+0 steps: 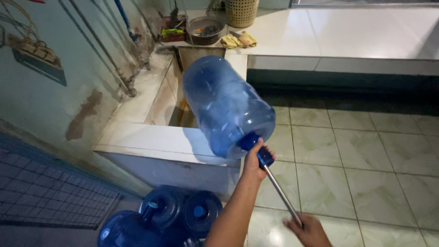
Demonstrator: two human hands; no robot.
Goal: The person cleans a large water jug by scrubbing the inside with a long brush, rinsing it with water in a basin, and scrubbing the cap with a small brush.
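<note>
One big blue jug (226, 105) tilts over the white tiled basin wall (160, 142). My left hand (254, 160) grips its neck; my right hand (308, 228) is closed round a metal rod (281, 194) entering the mouth. Three more jugs (169, 217) sit below.

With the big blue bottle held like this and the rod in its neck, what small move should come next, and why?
Probably push the metal rod a little deeper. The left hand grips the neck of the blue bottle, lying tilted on the white basin wall; the right hand holds the rod's outer end, most of it still outside.
</note>
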